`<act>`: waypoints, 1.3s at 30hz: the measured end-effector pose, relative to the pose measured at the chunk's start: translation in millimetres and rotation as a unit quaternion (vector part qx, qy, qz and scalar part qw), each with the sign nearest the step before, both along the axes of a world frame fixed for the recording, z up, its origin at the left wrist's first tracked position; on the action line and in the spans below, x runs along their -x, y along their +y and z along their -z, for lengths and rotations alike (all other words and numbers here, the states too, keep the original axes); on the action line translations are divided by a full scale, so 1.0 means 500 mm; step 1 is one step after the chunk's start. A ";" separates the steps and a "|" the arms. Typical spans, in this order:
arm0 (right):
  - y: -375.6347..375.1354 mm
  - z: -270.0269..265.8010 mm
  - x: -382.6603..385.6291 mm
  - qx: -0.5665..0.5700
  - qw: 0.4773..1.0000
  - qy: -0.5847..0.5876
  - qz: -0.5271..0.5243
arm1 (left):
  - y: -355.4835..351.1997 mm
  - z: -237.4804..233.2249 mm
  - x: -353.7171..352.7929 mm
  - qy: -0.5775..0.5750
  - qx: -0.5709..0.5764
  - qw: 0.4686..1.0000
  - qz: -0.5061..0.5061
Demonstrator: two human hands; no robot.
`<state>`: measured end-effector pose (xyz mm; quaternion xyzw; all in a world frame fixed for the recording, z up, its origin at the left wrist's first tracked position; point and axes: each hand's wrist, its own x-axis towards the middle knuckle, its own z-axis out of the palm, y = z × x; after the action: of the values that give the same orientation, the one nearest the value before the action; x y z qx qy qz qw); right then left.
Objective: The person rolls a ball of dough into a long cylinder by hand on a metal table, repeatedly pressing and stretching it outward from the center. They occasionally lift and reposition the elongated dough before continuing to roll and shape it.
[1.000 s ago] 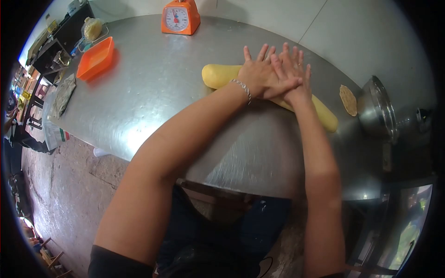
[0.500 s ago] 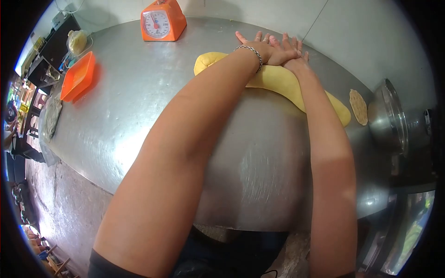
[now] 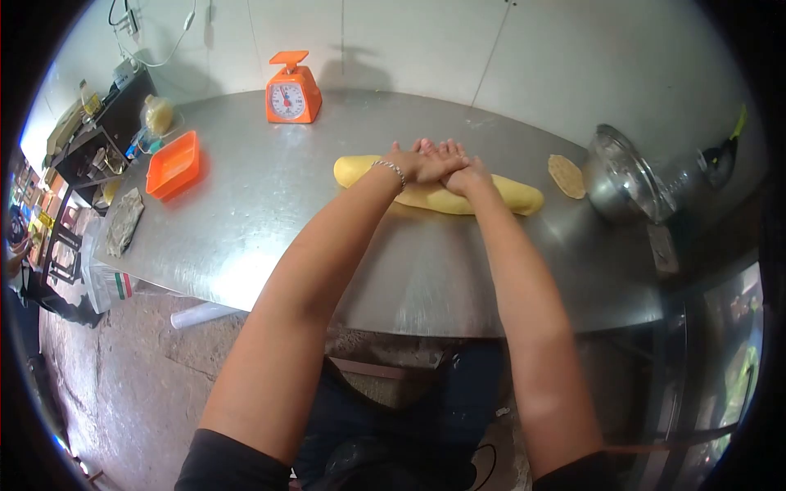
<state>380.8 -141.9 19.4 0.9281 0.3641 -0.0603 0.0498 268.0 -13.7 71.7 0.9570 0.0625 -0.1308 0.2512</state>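
Note:
A thick yellow roll of dough point(image 3: 514, 196) lies crosswise on the metal table, its two ends showing on either side of my hands. My left hand point(image 3: 427, 166), with a chain bracelet at the wrist, presses on the middle of the dough with its fingers stretched forward. Right beside it, my right hand point(image 3: 468, 175) also rests on the dough, partly overlapped by the left. Its visible fingers are extended. Neither hand grasps the dough; the palms lie over it.
An orange kitchen scale point(image 3: 291, 100) stands near the wall. To the left are an orange tray point(image 3: 173, 166) and a greyish cloth point(image 3: 124, 221). On the right, a flat piece of dough point(image 3: 566, 176) lies beside a metal bowl point(image 3: 614, 184) and a flat-bladed tool point(image 3: 661, 248).
The camera view has tilted up, so the table appears lower. My hands have drawn back toward me with the dough, which looks straighter; the hands now overlap more.

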 end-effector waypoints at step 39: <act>-0.067 -0.030 0.188 -0.207 0.973 -0.097 0.036 | -0.098 0.023 0.152 -0.195 -0.105 0.973 -0.059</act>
<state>286.6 -175.3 34.3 0.9322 0.3282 0.1048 -0.1109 192.2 -62.6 60.2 0.9797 0.0821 0.0803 0.1641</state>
